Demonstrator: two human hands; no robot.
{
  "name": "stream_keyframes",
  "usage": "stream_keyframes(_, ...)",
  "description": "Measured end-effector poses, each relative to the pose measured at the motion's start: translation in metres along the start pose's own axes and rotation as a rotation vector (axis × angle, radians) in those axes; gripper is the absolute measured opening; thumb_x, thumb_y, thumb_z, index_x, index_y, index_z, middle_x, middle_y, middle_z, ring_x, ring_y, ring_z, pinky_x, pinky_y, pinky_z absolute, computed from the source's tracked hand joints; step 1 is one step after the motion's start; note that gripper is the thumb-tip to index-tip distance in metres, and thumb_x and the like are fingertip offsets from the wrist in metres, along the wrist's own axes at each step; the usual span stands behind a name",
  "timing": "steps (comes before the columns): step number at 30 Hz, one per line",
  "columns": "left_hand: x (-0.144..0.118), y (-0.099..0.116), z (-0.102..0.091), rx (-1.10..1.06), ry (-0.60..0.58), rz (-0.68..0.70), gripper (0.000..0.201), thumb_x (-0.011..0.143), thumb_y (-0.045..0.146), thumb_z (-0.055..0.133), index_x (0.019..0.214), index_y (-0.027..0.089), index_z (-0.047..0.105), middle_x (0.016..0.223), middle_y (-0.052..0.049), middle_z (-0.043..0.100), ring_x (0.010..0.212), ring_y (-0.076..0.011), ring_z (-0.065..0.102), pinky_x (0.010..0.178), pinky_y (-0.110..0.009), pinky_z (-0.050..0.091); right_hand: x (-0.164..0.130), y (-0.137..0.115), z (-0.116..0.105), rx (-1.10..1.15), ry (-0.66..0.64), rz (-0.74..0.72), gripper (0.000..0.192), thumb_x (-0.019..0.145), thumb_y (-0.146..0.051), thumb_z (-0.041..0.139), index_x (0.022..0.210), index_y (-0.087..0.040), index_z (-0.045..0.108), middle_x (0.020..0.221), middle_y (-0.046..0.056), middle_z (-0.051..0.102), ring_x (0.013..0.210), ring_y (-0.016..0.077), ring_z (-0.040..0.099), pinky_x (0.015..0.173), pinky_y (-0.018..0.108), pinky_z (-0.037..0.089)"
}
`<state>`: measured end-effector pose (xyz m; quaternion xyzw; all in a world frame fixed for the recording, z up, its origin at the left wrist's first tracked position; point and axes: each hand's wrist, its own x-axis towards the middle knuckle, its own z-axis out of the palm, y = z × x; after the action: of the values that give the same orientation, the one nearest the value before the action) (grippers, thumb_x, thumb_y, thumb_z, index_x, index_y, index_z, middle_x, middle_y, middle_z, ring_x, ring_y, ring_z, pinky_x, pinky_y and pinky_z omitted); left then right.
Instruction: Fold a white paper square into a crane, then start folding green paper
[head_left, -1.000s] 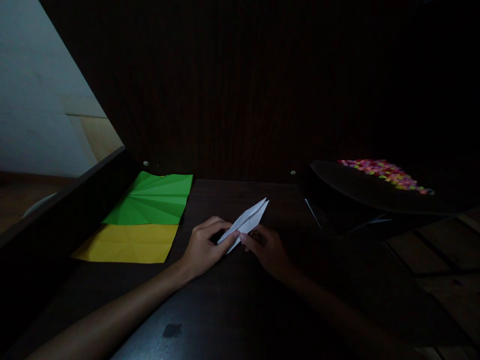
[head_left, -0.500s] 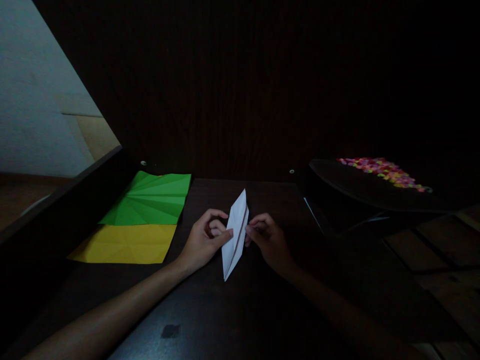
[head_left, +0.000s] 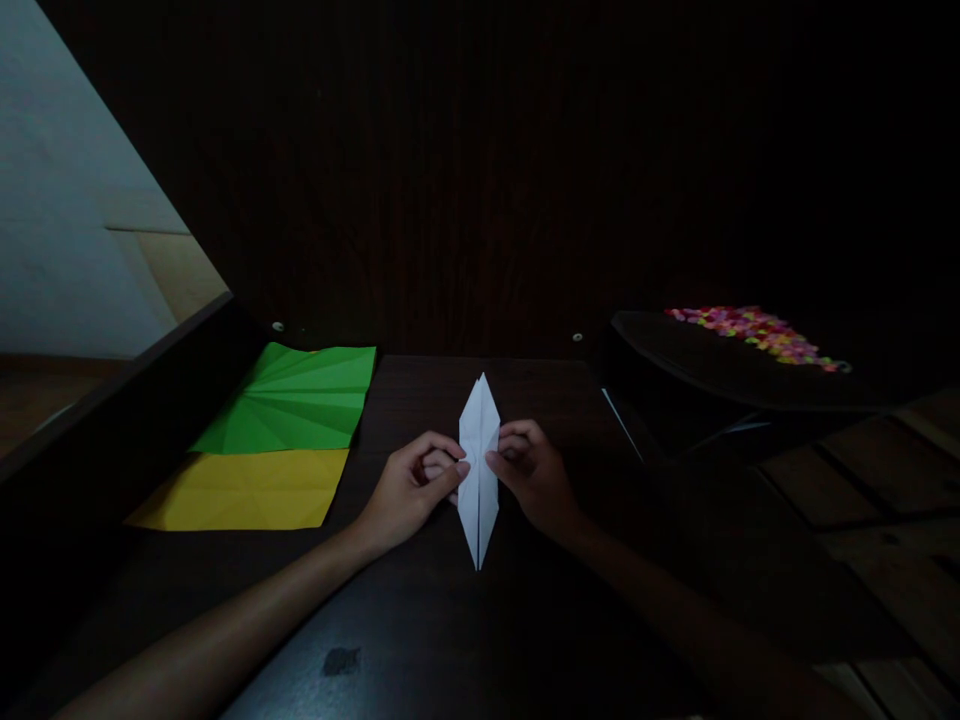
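Between my hands is a folded white sheet of paper (head_left: pixel 478 500), shaped like a long narrow diamond with a slit down its lower middle. Its points face toward and away from me. My left hand (head_left: pixel 416 480) pinches its left edge, thumb on top and fingers behind. On the opposite edge my right hand (head_left: pixel 536 475) has the same pinch, its thumb on the paper's face. The fingertips under the paper are hidden.
To the left lie a creased green sheet (head_left: pixel 300 400) and a creased yellow sheet (head_left: pixel 255 490), the green overlapping the yellow. A dark panel (head_left: pixel 450 200) rises behind the dark table (head_left: pixel 420 620). At right, colourful small pieces (head_left: pixel 757 335) sit on a dark curved surface (head_left: pixel 675 360).
The white paper has turned from a slant to nearly straight up and down, its face now flatter toward me. My right thumb has come onto its face. The view has shifted slightly.
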<state>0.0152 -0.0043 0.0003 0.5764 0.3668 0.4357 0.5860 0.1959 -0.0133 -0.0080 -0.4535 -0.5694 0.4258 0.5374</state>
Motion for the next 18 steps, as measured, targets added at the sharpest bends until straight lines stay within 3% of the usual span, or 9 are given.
stream_keyframes(6,0.0010,-0.0025,-0.0007,-0.016,0.007,0.009,0.028,0.079,0.033,0.074,0.094,0.015,0.058,0.062,0.005,0.059,0.053,-0.0077,0.057,0.053,-0.019,0.048,-0.0009,0.0012,-0.0023,0.007,-0.034,-0.024,0.024,0.080,-0.029,0.066,0.095,-0.024,0.048,0.079,0.000,0.061,0.072,0.0166,0.063,0.062,0.028,0.051)
stream_keyframes(12,0.0007,-0.0028,-0.0004,-0.080,0.010,-0.042,0.047,0.076,0.033,0.076,0.111,0.017,0.049,0.062,0.005,0.061,0.052,-0.0093,0.060,0.054,-0.021,0.050,-0.0019,0.0006,-0.0048,-0.006,-0.052,-0.011,0.023,0.080,-0.027,0.066,0.098,-0.024,0.051,0.080,0.000,0.061,0.076,0.0163,0.063,0.068,0.030,0.053)
stream_keyframes(18,0.0011,-0.0036,-0.0009,-0.081,0.015,-0.092,0.047,0.075,0.036,0.077,0.108,0.017,0.050,0.065,0.005,0.062,0.053,-0.0088,0.059,0.054,-0.020,0.049,-0.0015,0.0043,-0.0048,-0.014,-0.043,0.018,0.026,0.079,-0.028,0.067,0.101,-0.023,0.053,0.083,0.001,0.063,0.079,0.0161,0.065,0.071,0.029,0.054)
